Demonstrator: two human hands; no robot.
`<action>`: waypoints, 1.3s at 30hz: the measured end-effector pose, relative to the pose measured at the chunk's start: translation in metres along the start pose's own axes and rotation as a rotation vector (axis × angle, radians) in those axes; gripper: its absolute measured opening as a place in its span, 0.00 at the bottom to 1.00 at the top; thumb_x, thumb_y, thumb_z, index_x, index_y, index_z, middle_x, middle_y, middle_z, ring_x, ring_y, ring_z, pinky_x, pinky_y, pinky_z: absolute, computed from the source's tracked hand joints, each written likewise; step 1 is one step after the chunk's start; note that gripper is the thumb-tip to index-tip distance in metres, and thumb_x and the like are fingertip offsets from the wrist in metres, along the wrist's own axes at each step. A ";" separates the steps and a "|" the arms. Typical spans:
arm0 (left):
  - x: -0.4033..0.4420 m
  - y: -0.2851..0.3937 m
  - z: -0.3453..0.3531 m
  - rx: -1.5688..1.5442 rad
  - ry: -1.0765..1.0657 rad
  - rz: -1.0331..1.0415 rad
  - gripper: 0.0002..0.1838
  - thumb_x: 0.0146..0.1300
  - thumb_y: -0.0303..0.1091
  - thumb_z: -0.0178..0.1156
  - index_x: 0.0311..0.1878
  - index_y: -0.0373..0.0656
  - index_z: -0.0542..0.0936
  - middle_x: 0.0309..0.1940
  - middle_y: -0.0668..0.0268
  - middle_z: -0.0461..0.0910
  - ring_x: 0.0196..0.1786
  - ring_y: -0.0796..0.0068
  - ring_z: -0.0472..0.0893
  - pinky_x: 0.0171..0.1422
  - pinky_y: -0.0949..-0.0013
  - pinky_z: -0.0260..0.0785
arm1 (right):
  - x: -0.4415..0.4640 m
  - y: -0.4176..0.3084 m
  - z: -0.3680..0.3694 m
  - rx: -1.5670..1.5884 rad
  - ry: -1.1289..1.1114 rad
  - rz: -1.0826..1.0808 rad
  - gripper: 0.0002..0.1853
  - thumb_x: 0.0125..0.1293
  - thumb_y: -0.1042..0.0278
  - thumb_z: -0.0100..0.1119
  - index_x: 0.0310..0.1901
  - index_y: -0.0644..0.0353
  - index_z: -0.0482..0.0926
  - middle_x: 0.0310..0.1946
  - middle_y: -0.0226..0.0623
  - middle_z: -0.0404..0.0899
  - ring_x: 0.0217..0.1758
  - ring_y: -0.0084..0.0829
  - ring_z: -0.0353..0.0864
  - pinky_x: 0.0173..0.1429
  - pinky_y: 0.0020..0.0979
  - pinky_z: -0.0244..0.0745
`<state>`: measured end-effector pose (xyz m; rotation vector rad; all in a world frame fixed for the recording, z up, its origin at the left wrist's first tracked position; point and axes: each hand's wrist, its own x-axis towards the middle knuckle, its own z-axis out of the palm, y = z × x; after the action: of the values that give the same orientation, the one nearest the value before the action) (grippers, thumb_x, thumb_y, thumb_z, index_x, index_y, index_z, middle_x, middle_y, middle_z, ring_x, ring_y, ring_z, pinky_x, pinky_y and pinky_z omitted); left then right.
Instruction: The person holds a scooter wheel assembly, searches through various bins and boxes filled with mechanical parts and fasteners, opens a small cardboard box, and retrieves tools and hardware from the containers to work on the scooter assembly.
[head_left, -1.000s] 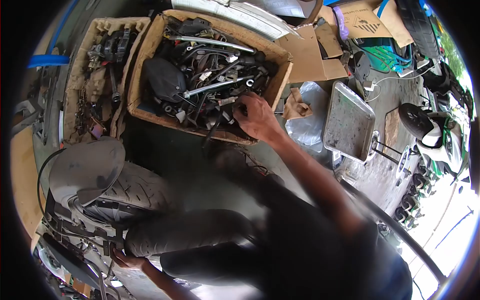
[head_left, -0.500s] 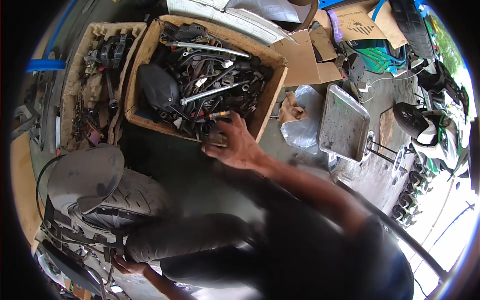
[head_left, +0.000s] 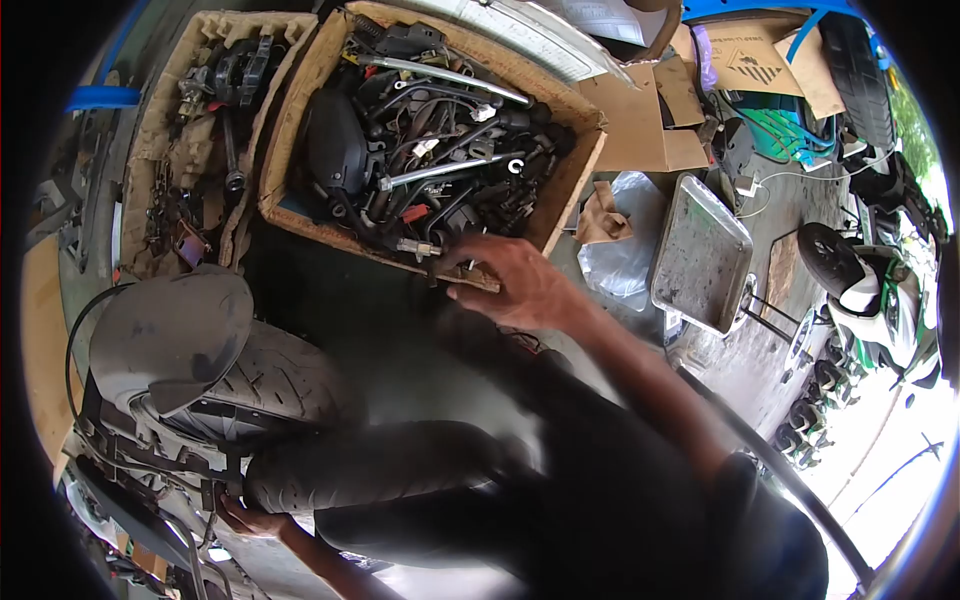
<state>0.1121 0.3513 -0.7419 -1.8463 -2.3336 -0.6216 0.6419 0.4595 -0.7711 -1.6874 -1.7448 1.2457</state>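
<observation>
My right hand [head_left: 520, 283] is at the near edge of a worn box [head_left: 340, 240] full of loose parts. Its fingers and thumb are curled on either side of the rim. Just beyond the fingertips lies a small pale fitting with an orange end [head_left: 415, 247]. Inside the box are silver rods [head_left: 445, 172], dark cables and a black plastic cover [head_left: 340, 140]. Lower left, my left hand [head_left: 250, 520] curls under a dark bracket beside a motorcycle tyre [head_left: 285, 385] and its dusty mudguard [head_left: 170, 335]. What its fingers hold is hidden.
A torn tray of parts with a wrench [head_left: 232, 165] stands left of the box. To the right are an opened carton [head_left: 630, 120], a plastic bag [head_left: 615, 265], a metal tray [head_left: 705, 255] and a white-green motorcycle [head_left: 880, 280]. My knee [head_left: 380, 465] lies between both hands.
My right hand has shifted right along the box rim. The view has moved too, so the box appears further up and right. My left hand stays by the bracket.
</observation>
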 end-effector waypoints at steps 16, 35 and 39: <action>0.004 0.015 -0.001 0.158 0.041 0.301 0.24 0.75 0.44 0.42 0.50 0.31 0.79 0.47 0.47 0.79 0.48 0.48 0.81 0.52 0.52 0.75 | 0.058 0.028 -0.025 -0.665 -0.255 0.184 0.38 0.41 0.56 0.79 0.57 0.48 0.73 0.52 0.42 0.71 0.56 0.46 0.77 0.55 0.47 0.78; 0.004 0.027 -0.001 -0.167 0.032 -0.314 0.23 0.75 0.39 0.42 0.47 0.28 0.80 0.45 0.46 0.80 0.47 0.50 0.80 0.54 0.52 0.72 | 0.052 0.027 -0.070 -0.833 0.403 -0.155 0.23 0.50 0.61 0.73 0.49 0.51 0.79 0.51 0.36 0.72 0.57 0.43 0.70 0.58 0.48 0.69; 0.000 0.016 -0.001 -0.018 0.020 -0.122 0.24 0.74 0.40 0.42 0.47 0.27 0.80 0.45 0.46 0.80 0.47 0.51 0.80 0.53 0.53 0.72 | 0.031 0.036 -0.011 -0.699 0.014 -0.257 0.27 0.50 0.55 0.73 0.53 0.48 0.79 0.53 0.35 0.70 0.56 0.42 0.70 0.57 0.47 0.70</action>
<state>0.1267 0.3543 -0.7373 -1.7065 -2.4493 -0.6736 0.6660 0.4874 -0.8031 -1.7056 -2.4750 0.5281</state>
